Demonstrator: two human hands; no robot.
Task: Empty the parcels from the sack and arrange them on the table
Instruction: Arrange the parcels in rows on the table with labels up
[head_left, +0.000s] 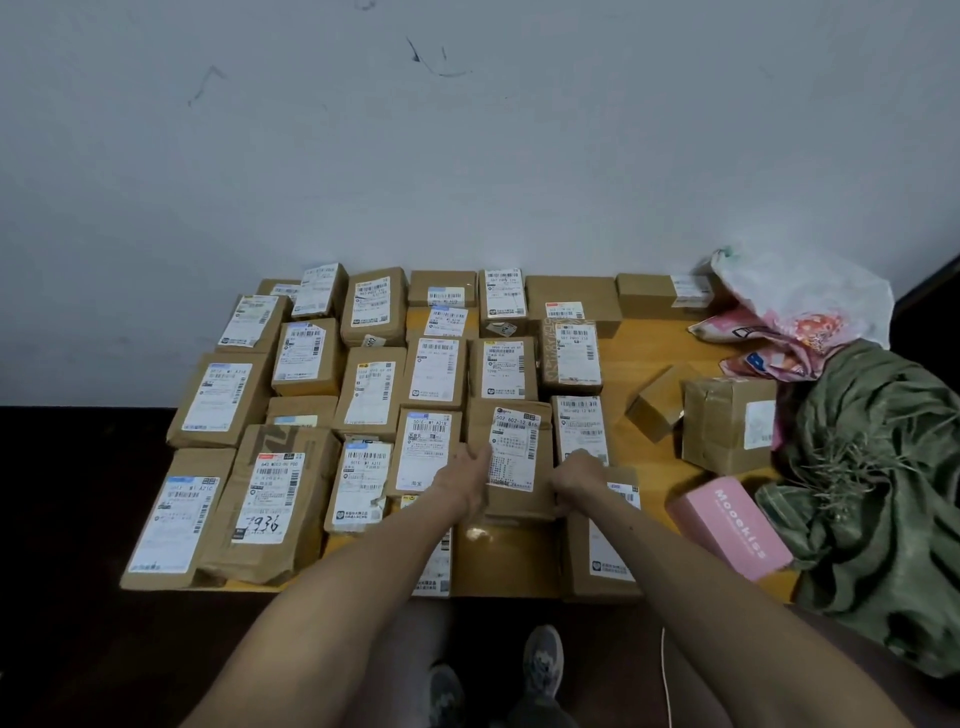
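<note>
Parcels (511, 457): matt brown cardboard, white paper labels, glossy tape. Tabletop (641, 353): smooth yellow wood. Right of tabletop: sack (872, 467), rough olive cloth, frayed; pink box (730, 525), smooth card.

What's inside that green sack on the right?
The green sack lies crumpled; its folds hide the inside, so no parcel shows there. Only frayed threads lie on it, and a pink box lies beside it.
</note>
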